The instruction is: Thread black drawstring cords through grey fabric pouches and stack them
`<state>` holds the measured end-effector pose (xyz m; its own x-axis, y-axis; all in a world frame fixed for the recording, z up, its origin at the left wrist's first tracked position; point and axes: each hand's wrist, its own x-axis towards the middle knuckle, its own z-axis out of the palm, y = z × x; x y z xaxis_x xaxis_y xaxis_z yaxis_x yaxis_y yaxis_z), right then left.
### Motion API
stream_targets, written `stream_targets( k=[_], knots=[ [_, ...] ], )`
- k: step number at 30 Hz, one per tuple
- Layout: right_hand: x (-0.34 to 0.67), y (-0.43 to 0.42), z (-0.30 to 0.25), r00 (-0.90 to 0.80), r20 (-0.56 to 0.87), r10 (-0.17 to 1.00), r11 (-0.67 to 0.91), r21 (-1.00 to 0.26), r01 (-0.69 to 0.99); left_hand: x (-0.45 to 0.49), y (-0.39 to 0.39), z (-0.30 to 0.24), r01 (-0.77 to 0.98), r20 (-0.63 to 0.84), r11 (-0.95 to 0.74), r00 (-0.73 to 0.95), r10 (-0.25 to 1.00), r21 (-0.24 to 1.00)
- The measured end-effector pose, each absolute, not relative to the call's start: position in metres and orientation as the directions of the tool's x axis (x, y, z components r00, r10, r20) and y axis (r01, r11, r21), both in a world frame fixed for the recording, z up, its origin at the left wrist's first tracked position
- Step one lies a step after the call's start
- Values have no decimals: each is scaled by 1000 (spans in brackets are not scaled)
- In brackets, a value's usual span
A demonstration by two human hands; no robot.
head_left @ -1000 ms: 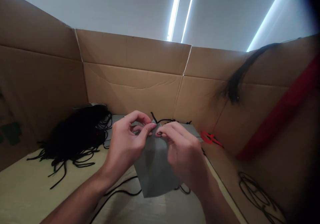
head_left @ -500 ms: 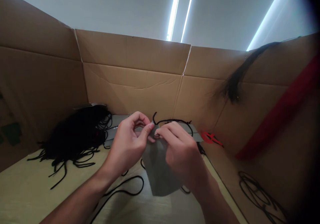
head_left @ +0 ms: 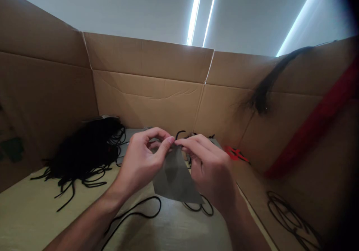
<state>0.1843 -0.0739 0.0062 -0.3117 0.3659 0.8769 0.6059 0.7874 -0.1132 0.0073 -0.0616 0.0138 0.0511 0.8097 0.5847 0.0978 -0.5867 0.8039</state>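
My left hand [head_left: 144, 155] is closed in a pinch at the top of a grey flat piece [head_left: 174, 182], paper-like or thin card, which hangs tilted below the fingers. My right hand [head_left: 211, 165] pinches a black cord [head_left: 181, 132] at that same top edge, and the fingertips of both hands nearly touch. A short end of the cord curls up just behind them. Where the cord meets the grey piece is hidden by my fingers. Cord loops [head_left: 207, 206] show below the piece's lower edge.
At left lies a big heap of black cords [head_left: 86, 150]. More grey pieces [head_left: 130, 133] lie behind my hands. Red-handled scissors [head_left: 235, 154] rest at right, near a coiled cord [head_left: 288, 213]. Cardboard walls [head_left: 148, 88] surround the pale tabletop [head_left: 165, 232]; black strands [head_left: 263, 94] hang over one.
My right fingertips have come up against the left ones. The grey piece has swung up and away, its lower edge now higher. The cord end has tipped over to the right.
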Motion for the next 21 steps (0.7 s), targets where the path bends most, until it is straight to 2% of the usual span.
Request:
stream_targets(
  k=[4,10,21],
  knots=[
    [186,-75,8,-221,896,385,763,-174,623,2,-66,17,167,569,-585,134,811,794],
    [188,-76,10,-254,888,384,737,-129,664,1,-67,15,162,564,-598,213,798,785],
    [192,-83,16,-245,887,390,743,-146,653,3,-69,16,159,609,-640,205,766,752]
  ],
)
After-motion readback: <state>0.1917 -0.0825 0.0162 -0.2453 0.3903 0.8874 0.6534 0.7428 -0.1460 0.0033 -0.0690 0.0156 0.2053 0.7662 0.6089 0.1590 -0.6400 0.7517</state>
